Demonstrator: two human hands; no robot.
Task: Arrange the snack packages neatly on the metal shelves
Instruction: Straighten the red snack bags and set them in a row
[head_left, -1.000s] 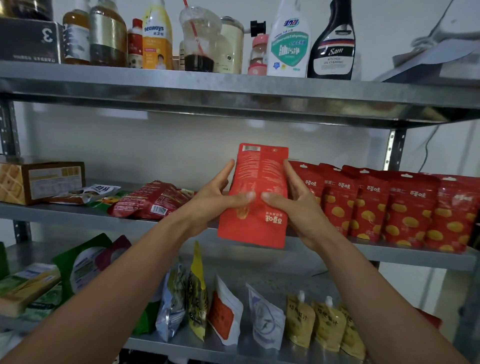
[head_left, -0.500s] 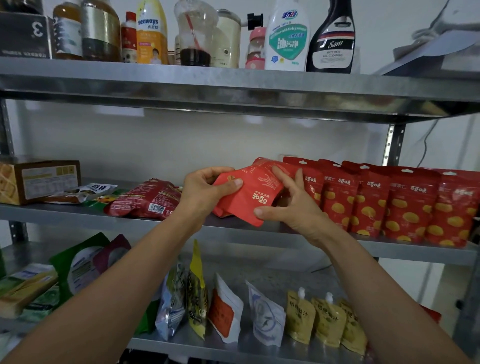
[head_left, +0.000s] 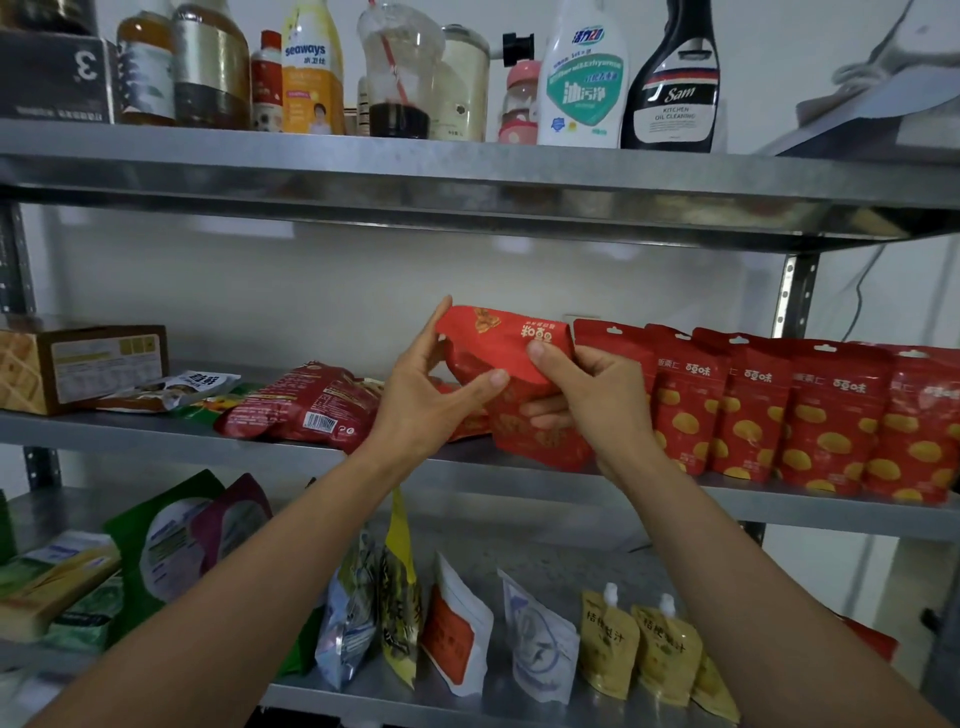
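A red snack pouch is held upside down over the middle metal shelf, its lower end near the shelf front. My left hand pinches its left side between thumb and fingers. My right hand grips its right side, thumb on the front. To the right stands a row of several red pouches with yellow spots, upright and side by side. A dark red packet lies flat to the left of my hands.
A cardboard box and flat packets sit at the middle shelf's left end. The top shelf carries bottles and jars. The bottom shelf holds standing pouches, yellow spouted packs and green bags. An upright post stands right.
The red pouch has been turned over and brought down from upright in front of the shelf to beside the row of pouches. Both hands have shifted grip on it.
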